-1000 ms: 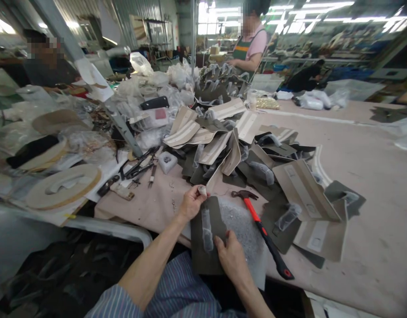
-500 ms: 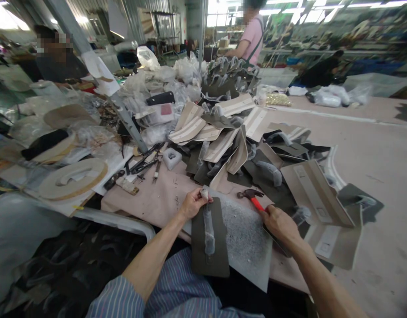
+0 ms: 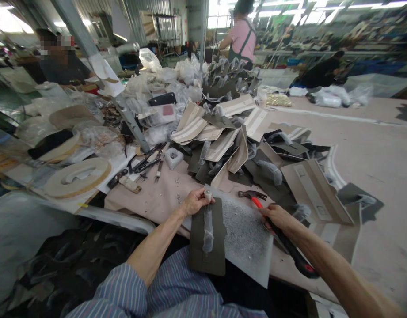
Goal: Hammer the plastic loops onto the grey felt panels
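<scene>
**Item:** an olive-green panel (image 3: 200, 258), lying flat on a speckled grey mat (image 3: 248, 238) at the near edge of a cloth-covered work table (image 3: 150, 201). The mat is apparently serving as a cushioned bed, keeping the panel off the cloth. A clear-wrapped strip (image 3: 208, 232) is running lengthwise down the panel's middle.

**Left hand** (image 3: 196, 202): fingers curled, grasping a small pale cylinder (image 3: 207, 193) at the strip's far end, seemingly steadying it upright.

**Right hand** (image 3: 276, 218): fingers clenched around the red-and-black handle of a claw hammer (image 3: 289, 246), holding it low beside the mat, within easy reach of the panel.

**Surroundings:** a heap of olive and beige panels (image 3: 223, 150) is spreading across the table beyond the mat, kept apart from the work spot. Pliers (image 3: 146, 163) and a white foam block (image 3: 173, 158) are lying to the left of the heap. A co-worker in a pink shirt (image 3: 240, 37) is standing beyond it.
</scene>
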`<state>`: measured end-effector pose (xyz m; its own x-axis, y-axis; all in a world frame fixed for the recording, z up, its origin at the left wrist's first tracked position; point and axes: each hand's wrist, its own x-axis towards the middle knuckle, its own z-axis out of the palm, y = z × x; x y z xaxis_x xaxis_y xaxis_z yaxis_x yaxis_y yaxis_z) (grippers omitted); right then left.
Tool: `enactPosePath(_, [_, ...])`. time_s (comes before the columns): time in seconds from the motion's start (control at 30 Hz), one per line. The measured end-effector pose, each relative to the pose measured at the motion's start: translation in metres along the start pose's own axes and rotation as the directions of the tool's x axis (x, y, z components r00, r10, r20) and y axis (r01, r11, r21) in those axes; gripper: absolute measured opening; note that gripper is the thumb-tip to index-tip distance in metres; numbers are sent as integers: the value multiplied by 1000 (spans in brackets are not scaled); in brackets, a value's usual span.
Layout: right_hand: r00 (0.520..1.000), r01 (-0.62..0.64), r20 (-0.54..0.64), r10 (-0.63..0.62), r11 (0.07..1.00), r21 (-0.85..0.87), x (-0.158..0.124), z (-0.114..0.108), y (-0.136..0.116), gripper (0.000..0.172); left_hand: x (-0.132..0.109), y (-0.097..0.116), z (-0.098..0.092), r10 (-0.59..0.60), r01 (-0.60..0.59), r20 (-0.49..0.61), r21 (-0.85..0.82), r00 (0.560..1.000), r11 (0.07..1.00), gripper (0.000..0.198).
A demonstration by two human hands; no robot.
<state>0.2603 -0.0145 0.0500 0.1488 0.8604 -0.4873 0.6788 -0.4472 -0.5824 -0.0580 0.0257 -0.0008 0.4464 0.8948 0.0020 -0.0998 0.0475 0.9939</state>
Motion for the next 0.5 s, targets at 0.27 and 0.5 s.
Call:
enactPosePath(0.27, [983,152,-168,-79,863,482,-46,-8,-45,34,2,-3,-6,3,1,59,-60,998,998,37])
enactPosePath(0.5, [925,377,-106,-365,846,378,-102,-2,-96,36,-1,1,-6,57,-61,104,39,993,997,27])
